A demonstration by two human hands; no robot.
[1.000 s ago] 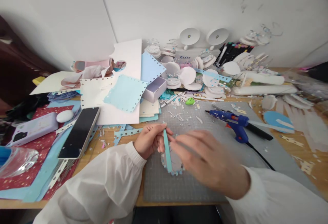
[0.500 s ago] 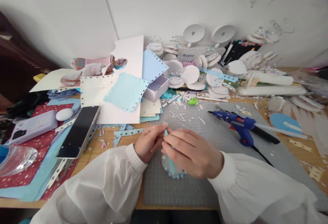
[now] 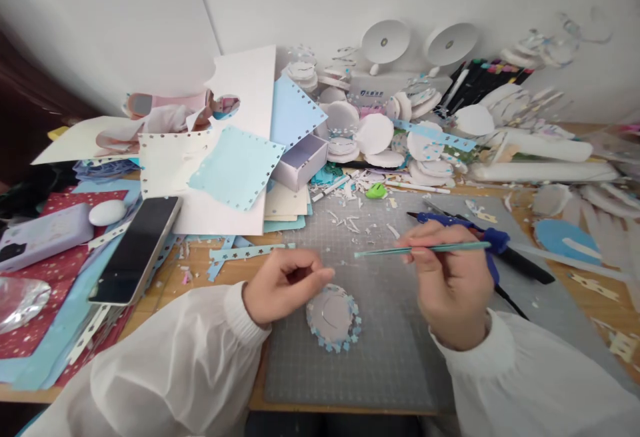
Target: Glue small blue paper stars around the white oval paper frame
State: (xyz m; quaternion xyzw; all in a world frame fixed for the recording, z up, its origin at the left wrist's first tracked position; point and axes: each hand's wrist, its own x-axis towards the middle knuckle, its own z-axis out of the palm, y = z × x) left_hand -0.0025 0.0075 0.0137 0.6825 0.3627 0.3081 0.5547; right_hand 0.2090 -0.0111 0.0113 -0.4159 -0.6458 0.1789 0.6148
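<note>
Head view: right hand [image 3: 453,284] pinches teal strip [image 3: 425,248]; loosely curled left hand [image 3: 283,287] touches paper disc [image 3: 333,315].

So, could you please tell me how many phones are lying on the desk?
2. A black-screened phone lies face up at the left, beside the white card. A lilac-cased phone lies further left on the red starred paper. The piled paper may hide others.

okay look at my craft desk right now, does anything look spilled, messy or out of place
Yes. White paper scraps are strewn over the far part of the grey cutting mat. The blue glue gun lies on its side across the mat's right edge. A phone rests tilted on loose paper sheets at the left.
</note>
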